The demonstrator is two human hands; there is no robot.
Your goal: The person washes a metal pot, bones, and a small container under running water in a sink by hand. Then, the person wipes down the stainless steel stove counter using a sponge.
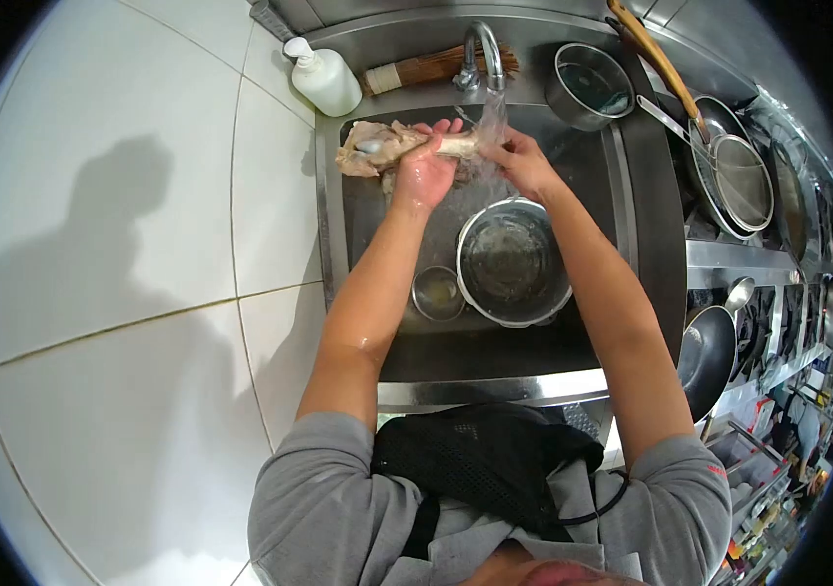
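Observation:
A large pale bone with a knobbly joint end lies level across the sink, held under the faucet. My left hand cradles its middle from below, palm up, with the fingers curled round it. At the narrower right end, my right hand grips the bone in the stream of running water. Water splashes off this end and partly hides the right fingertips. Beneath my hands, more brownish pieces show in the sink, too hidden to name.
The metal sink holds a white-rimmed round pot and a small bowl. Behind stand a white pump bottle, a bamboo brush and a steel pot. Strainers and a dark wok are on the right.

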